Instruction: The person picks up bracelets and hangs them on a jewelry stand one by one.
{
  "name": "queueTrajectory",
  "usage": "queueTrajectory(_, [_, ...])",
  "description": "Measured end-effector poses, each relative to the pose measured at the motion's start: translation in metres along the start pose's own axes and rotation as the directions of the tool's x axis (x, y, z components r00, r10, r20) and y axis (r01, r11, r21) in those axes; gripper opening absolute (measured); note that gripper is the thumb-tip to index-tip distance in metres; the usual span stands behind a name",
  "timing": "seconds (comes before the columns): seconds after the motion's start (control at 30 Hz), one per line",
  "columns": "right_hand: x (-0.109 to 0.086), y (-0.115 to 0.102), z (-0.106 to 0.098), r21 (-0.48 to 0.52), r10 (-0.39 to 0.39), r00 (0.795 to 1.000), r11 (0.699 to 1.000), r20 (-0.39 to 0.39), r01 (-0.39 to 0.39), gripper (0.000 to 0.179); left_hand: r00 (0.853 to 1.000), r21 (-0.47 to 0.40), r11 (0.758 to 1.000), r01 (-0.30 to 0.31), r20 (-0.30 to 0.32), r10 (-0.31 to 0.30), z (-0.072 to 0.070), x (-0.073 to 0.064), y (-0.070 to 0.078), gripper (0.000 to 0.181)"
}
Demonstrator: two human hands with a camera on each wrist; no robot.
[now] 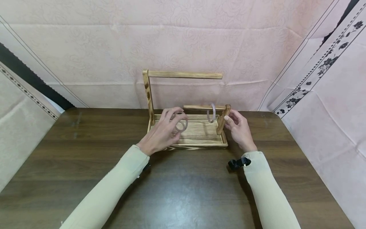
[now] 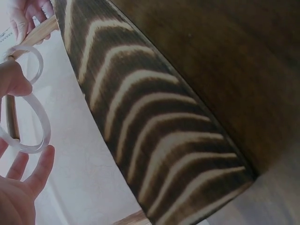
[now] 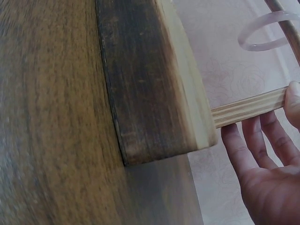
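My left hand (image 1: 166,128) pinches a pale translucent bangle (image 1: 186,124) between thumb and fingertips, over the tray of a wooden display stand (image 1: 197,147). In the left wrist view the held bangle (image 2: 46,126) hangs near the free end of the stand's lower rod (image 2: 11,117). A second pale bangle (image 1: 213,111) hangs on that rod, toward its post. Meanwhile my right hand (image 1: 238,128) grips the short post (image 1: 223,122) at the stand's right end. The right wrist view has the thumb on one side of this post (image 3: 253,108) and several fingers against the other.
A taller post (image 1: 149,98) rises at the stand's left end and carries a long upper bar (image 1: 186,75). The stand is on a dark wooden table (image 1: 177,190), close to its far edge. Behind hangs a pale patterned cloth (image 1: 183,44).
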State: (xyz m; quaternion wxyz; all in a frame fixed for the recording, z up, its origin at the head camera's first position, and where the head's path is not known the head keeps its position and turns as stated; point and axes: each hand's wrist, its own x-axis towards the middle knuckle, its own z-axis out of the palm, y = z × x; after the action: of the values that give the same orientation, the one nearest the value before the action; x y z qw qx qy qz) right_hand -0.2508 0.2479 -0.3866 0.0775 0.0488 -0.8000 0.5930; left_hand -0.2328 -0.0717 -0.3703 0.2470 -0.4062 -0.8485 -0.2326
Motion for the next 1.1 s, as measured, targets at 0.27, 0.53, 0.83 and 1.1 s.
queueTrajectory(0.27, [0.0,0.0,0.0,0.002,0.002,1.0,1.0,0.0,-0.002,0.04,1.0,-0.005,1.0,0.008,-0.023,-0.008,-0.002,0.002,-0.003,0.059])
queueTrajectory(0.53, [0.0,0.001,0.0,0.004,0.007,1.0,1.0,0.002,-0.007,0.04,0.999,-0.007,1.0,0.002,-0.033,-0.003,-0.003,0.007,-0.002,0.059])
queueTrajectory(0.83, [0.0,0.002,0.0,0.011,-0.001,1.0,1.0,0.0,0.001,0.04,0.999,-0.02,1.0,0.005,-0.051,-0.006,-0.002,0.013,-0.002,0.057])
queueTrajectory(1.1, [0.0,0.002,0.0,0.008,0.001,1.0,1.0,0.001,-0.001,0.04,0.999,-0.037,0.999,0.011,-0.043,-0.012,-0.002,0.018,-0.001,0.063])
